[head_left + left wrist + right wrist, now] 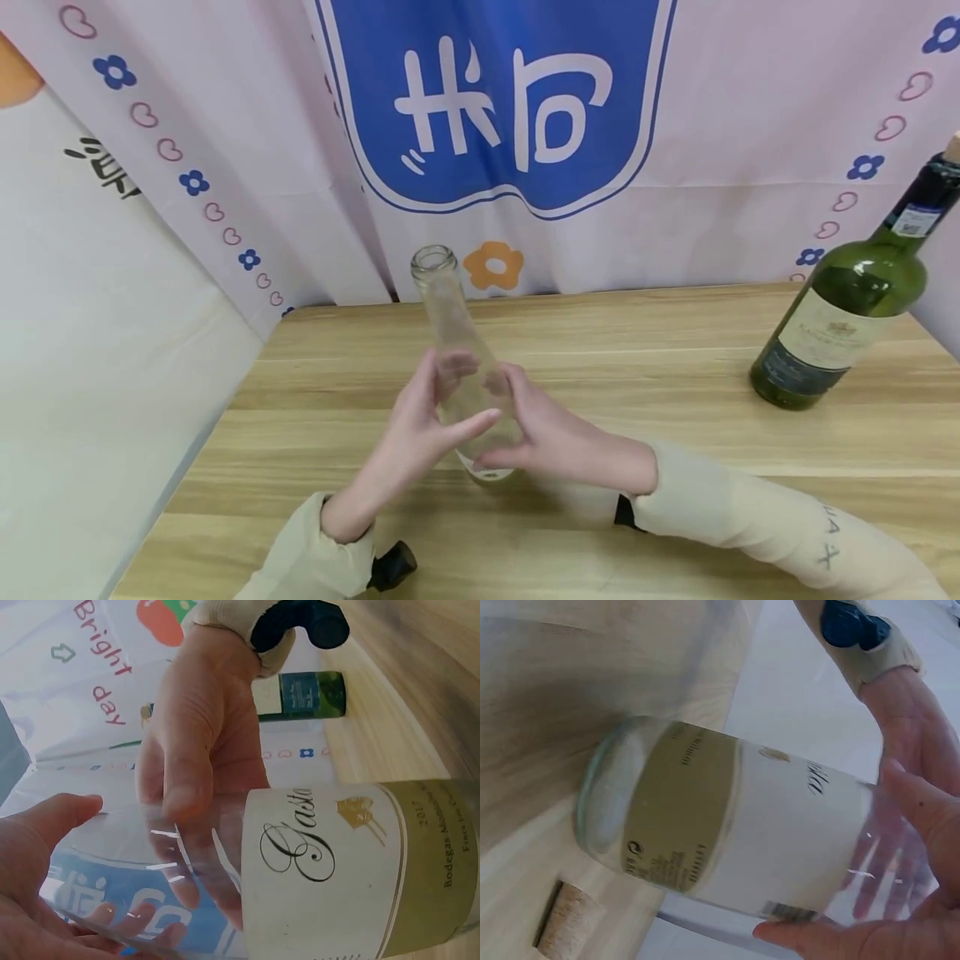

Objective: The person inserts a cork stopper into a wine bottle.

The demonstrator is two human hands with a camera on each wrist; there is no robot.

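Observation:
A clear glass wine bottle (448,312) leans over the wooden table between both hands, its bare mouth toward the back. My left hand (416,429) holds it from the left, thumb across the front and fingers behind the glass. From the other side, my right hand (555,433) grips the body with thumb and fingers around it. The white and gold label (322,877) faces the left wrist camera. In the right wrist view, the base is close over the table, and a cork (570,921) lies beside it.
A green wine bottle (832,325) with a cork in its neck stands at the right of the wooden table (315,400). Behind the table hangs a printed cloth (720,225) with a blue emblem. White sheeting (97,350) borders the left side.

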